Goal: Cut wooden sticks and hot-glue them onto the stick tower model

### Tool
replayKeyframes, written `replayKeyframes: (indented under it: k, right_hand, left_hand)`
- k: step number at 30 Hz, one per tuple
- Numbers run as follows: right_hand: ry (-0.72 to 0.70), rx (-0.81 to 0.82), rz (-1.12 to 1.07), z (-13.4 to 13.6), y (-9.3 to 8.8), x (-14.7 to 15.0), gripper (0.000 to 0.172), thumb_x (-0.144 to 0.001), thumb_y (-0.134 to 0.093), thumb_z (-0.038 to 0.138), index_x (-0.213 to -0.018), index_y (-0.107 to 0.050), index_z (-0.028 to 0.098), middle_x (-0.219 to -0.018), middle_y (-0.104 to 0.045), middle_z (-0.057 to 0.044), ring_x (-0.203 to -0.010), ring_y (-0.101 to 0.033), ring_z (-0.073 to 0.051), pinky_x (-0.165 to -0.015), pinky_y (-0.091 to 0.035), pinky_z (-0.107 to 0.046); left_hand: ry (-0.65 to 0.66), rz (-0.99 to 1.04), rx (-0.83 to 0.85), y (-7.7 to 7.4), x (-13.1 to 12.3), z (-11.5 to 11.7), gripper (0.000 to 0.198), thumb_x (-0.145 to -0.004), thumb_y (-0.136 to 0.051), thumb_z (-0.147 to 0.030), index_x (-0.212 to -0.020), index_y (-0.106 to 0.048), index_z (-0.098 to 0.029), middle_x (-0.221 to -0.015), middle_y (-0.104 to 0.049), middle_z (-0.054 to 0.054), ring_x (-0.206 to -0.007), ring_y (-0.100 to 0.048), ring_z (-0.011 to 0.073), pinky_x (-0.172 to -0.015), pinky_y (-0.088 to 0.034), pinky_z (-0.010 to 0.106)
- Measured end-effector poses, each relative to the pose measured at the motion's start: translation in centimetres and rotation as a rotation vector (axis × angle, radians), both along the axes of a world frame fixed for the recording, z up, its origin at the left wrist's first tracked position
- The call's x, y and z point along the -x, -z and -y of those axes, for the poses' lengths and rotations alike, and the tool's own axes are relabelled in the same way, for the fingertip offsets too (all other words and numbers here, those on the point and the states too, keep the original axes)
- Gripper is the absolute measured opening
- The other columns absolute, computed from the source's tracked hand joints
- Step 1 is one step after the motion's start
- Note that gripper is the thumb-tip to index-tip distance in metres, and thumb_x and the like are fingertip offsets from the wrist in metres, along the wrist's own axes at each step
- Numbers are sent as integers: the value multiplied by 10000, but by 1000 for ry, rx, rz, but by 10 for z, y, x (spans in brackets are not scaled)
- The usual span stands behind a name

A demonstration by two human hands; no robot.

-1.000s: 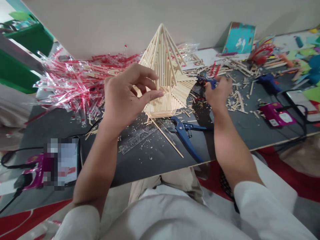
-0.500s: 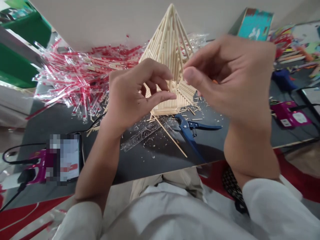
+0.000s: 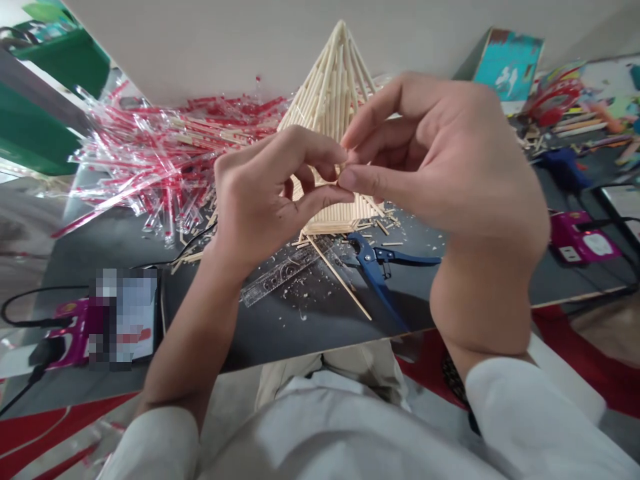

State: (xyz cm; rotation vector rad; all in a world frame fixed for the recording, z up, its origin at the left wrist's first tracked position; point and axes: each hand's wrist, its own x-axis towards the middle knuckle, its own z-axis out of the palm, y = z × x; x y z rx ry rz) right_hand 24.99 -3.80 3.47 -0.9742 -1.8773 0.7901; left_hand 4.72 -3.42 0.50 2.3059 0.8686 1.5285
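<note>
My left hand (image 3: 265, 200) and my right hand (image 3: 460, 160) meet above the table at the centre, fingertips touching. Both are closed in a pinch, and whatever lies between the fingertips is too small or hidden to name. Just behind them stands a pointed structure of pale thin wooden sticks (image 3: 323, 93), its lower part partly covered by my fingers. Below the hands, a blue-handled cutter (image 3: 373, 263) lies with its handles spread. One long loose stick (image 3: 345, 283) lies beside it, near a clear plastic ruler (image 3: 280, 277).
A heap of red-and-clear plastic wrappers (image 3: 150, 153) covers the back left. A phone (image 3: 143, 300) and a magenta power adapter (image 3: 75, 333) lie at left; another magenta adapter (image 3: 583, 240) is at right near a blue glue gun (image 3: 567, 167). Stick scraps litter the dark table (image 3: 300, 340).
My right hand has moved left and slightly down, so its fingertips now touch those of my left hand. My left hand has stayed almost in place. The view has tilted slightly.
</note>
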Motion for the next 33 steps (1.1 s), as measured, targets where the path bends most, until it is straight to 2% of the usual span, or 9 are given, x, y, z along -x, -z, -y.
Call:
replayKeyframes:
  k: [2, 5, 7, 12, 16, 21, 24, 28, 33]
  right_hand:
    - [13, -7, 4, 2, -1, -1, 319, -681, -897, 331, -918, -683, 325, -784, -772, 37, -662, -709, -228, -487, -508, -325]
    - [53, -90, 8, 5, -2, 0, 278, -710, -877, 341, -915, -688, 344, -836, -772, 40, -765, -734, -248, -502, -531, -323]
    - [76, -144, 15, 7, -1, 1, 257, -718, -875, 351, -904, -697, 351, -867, -770, 29, -807, -741, -261, -510, -549, -334]
    - [151, -165, 45, 8, -1, 6, 290, -716, -892, 349, -918, -684, 331, -854, -759, 25, -794, -749, -262, -567, -590, -373]
    - [168, -208, 141, 10, -2, 8, 156, -796, -808, 259, -857, -681, 326, -829, -733, 42, -762, -733, -214, -604, -609, -365]
    - [157, -252, 138, 11, -2, 9, 140, -839, -765, 256, -891, -705, 372, -864, -735, 53, -783, -723, -191, -655, -631, -356]
    - [143, -242, 103, 10, 0, 10, 141, -832, -784, 267, -892, -717, 376, -860, -736, 58, -785, -728, -188, -658, -630, -348]
    - [97, -232, 14, 10, 3, 11, 163, -784, -843, 244, -884, -740, 321, -828, -749, 50, -754, -726, -180, -642, -616, -320]
    - [129, -174, 105, 16, -1, 11, 104, -833, -798, 303, -915, -744, 339, -907, -773, 29, -808, -738, -220, -671, -610, -369]
  left_hand:
    - [82, 93, 56, 2, -3, -3, 276, -779, -875, -421, -926, -717, -248, -823, -746, -27, -673, -673, 124, -561, -553, 295]
    - [253, 211, 263, 4, -3, -7, 339, -757, -879, -471, -963, -712, -260, -829, -738, 12, -638, -682, 148, -472, -523, 313]
    - [290, 224, 359, 5, -1, -9, 335, -769, -867, -481, -971, -712, -264, -853, -747, 36, -622, -688, 172, -465, -530, 341]
    - [261, 118, 479, 4, 7, -13, 360, -831, -758, -610, -908, -697, -264, -831, -765, 74, -632, -705, 244, -468, -546, 404]
    - [230, 73, 637, -7, 10, -5, 309, -878, -754, -515, -904, -689, -215, -845, -774, 76, -613, -702, 193, -460, -548, 332]
    - [237, 137, 646, -13, 9, 1, 218, -854, -810, -386, -881, -667, -224, -815, -751, 30, -653, -723, 165, -452, -542, 261]
    - [268, 150, 683, -11, 8, -2, 247, -870, -784, -434, -871, -656, -223, -829, -754, 33, -656, -732, 169, -451, -545, 262]
    - [275, 171, 729, -11, 7, -4, 292, -893, -743, -490, -910, -652, -213, -793, -751, 35, -630, -727, 167, -438, -530, 249]
    - [268, 179, 737, -12, 6, -2, 306, -861, -782, -472, -915, -659, -197, -736, -744, 23, -582, -708, 149, -436, -527, 232]
